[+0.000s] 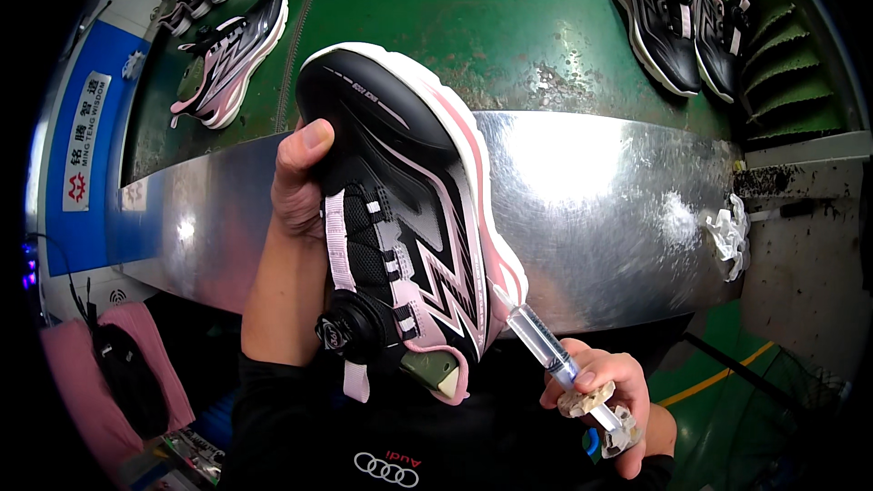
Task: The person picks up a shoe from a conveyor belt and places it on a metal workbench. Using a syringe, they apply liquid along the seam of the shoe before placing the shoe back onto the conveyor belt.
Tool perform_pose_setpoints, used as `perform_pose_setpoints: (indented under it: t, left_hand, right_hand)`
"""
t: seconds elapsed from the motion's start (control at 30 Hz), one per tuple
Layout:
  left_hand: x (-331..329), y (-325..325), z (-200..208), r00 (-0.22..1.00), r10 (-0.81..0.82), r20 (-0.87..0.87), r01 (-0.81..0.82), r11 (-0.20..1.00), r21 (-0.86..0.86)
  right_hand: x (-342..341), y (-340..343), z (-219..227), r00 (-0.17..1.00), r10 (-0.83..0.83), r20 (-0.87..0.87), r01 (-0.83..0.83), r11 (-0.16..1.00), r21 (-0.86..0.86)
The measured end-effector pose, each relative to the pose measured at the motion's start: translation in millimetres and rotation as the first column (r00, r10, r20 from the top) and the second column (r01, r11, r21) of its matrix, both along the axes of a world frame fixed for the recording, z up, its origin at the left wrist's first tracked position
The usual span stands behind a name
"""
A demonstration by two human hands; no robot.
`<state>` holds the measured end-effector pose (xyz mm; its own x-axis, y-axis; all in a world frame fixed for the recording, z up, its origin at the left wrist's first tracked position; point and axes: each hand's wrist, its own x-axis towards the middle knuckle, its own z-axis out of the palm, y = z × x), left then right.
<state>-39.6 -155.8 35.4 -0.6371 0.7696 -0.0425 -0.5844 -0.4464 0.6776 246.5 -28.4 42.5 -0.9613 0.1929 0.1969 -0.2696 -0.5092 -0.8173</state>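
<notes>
Table, green surface [436,0]: spread across the 12 o'clock side, edged nearer the wearer by a bare metal strip [609,255].

Sneaker, black and pink, with dial fastening [409,155]: held up at centre over the strip, toe pointed to 11 o'clock, sole edge turned to 2 o'clock.

Pair of matching sneakers [657,32]: set at 2 o'clock.

Single matching sneaker [238,68]: laid at 10 o'clock.

Left hand [300,173]: forearm raised from 7 o'clock; the sneaker gripped from its 9 o'clock side, thumb pressed on the upper, remaining fingers hidden behind.

Right hand [609,391]: set at between 4 and 5 o'clock; fingers curled around a syringe, one digit placed by the plunger end.

Syringe, clear [538,338]: slanted toward 11 o'clock, tip brought to the heel's sole edge; contact cannot be told.

Crumpled white paper [728,236]: left at 3 o'clock.

Beige crust [587,399]: caked around the syringe's flange.
</notes>
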Motion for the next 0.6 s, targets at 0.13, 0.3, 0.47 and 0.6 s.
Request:
perform_pose_setpoints:
  t: [0.13,0.3,0.47,0.6]
  left_hand:
    - [-3,-5,-2,0.994,-0.01,0.11,0.011,1.0,-0.009]
    - [-1,-2,5,0.99,-0.051,0.131,0.039,0.995,0.091]
    - [-3,-2,2,0.983,-0.02,0.185,0.009,0.998,0.06]
    - [-9,0,-6,0.978,0.003,0.21,-0.001,1.0,-0.008]
  right_hand:
    - [5,0,3,0.999,0.015,0.039,-0.016,1.0,0.022]
    - [9,-2,1,0.999,0.034,0.036,-0.035,0.999,0.035]
    - [13,-5,1,0.999,0.043,0.034,-0.044,0.998,0.046]
    - [18,-6,-2,0.999,0.029,0.027,-0.031,0.997,0.069]
